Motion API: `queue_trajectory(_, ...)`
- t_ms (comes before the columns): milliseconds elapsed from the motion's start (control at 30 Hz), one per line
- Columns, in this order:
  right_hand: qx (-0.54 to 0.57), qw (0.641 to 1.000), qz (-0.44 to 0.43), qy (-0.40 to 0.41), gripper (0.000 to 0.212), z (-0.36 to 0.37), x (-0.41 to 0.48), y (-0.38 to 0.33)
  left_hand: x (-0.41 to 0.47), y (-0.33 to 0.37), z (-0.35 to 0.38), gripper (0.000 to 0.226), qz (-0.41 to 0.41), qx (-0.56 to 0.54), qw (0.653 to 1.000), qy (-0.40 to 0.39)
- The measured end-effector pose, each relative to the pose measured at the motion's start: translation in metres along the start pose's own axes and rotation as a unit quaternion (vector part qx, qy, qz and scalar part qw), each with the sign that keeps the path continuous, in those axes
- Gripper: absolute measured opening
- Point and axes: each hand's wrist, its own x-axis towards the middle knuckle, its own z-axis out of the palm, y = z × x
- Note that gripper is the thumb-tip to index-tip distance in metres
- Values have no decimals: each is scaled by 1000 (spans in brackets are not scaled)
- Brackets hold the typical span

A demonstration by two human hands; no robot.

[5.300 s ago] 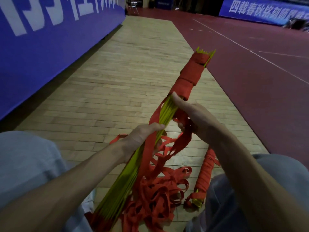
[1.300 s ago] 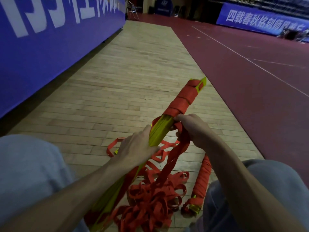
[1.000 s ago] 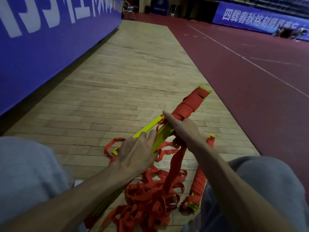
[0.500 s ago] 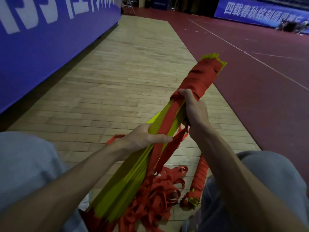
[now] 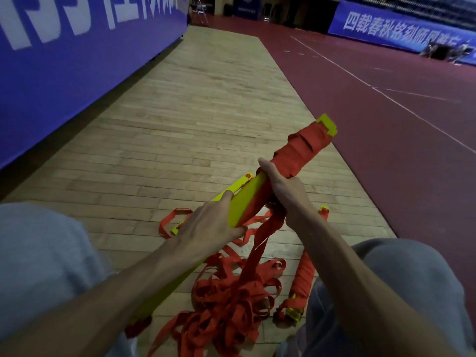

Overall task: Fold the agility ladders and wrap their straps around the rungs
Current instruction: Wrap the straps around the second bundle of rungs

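where the grey-trousered knees [image 5: 38, 253] frame the bottom of the view, a heap of loose red strap [image 5: 231, 295] lies on the wood floor [image 5: 206, 104] btwn them. just beside the r knee lies a 2nd ladder [image 5: 302, 279], wrapped in red along its length, yellow showing at both tips. above the heap both forearms reach fwd to the rung bundle [image 5: 248, 199], a stack of yellow rungs held off the floor and tilted up to the r. left hand [image 5: 206, 228] grips the bundle low down: back of hand to the camera, thumb curled under, index finger lying along one rung [image 5: 233, 188] that sits offset to the l of the stack. right hand [image 5: 283, 191] is closed round the bundle higher up, thumb straight along its top, right at the edge of the wrapped part [image 5: 301, 148]. a taut length of strap drops from under this hand into the heap. the wrapped part covers the bundle's far end in red turns, w/ only a yellow tip [image 5: 328, 124] poking out. beyond, the wood strip runs away btwn a blue banner [image 5: 64, 60] on the l and dark red court [image 5: 386, 119] w/ white lines on the r. far back: a far banner [image 5: 401, 29] w/ white characters, and a chair [image 5: 199, 7], small and dim.
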Motion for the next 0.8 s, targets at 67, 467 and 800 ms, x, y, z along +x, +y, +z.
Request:
queue_trajectory(67,6,1000,17,-5,51,0,-2,0,-2,3,-1,66,24,48,998,19)
queue_trajectory(467,45,996,-80,23,36,-11,-2,-17,-5,15,-1,47,59,-327,939,-89)
queue_trajectory(800,-10,995,-86,-48,49,-15,0,-24,2,15,-19,15,-92,-459,849,-244)
